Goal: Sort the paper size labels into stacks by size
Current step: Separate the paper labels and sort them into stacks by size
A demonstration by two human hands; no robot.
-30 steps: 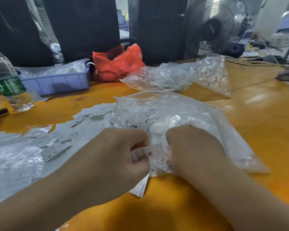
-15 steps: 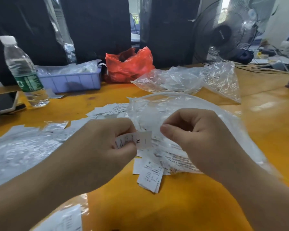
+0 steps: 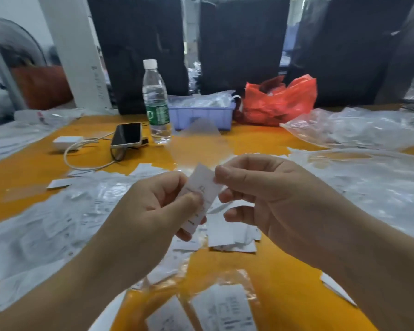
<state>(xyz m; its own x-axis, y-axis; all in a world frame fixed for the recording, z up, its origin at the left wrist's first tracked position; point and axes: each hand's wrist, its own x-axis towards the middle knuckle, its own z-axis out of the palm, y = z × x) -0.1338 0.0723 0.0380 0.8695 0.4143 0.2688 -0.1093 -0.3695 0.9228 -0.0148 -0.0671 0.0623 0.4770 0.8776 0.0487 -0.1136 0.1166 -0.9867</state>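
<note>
Two hands raised: left hand grip pinches label; right hand pinches top edge.

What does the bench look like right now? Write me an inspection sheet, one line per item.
Surface: orange table, largely covered with paper and plastic.
Job's things: one label held upright between both hands; loose labels in a small pile beneath; more scattered to the left.
Clutter: clear plastic bags at right, water bottle, phone, blue tray, red bag.
Hands: left hand pinches the label's lower part; right hand pinches its top edge.
Cables: white cable from a white charger, running toward the phone.
Surroundings: dark panels behind the table; a fan at far left.
</note>
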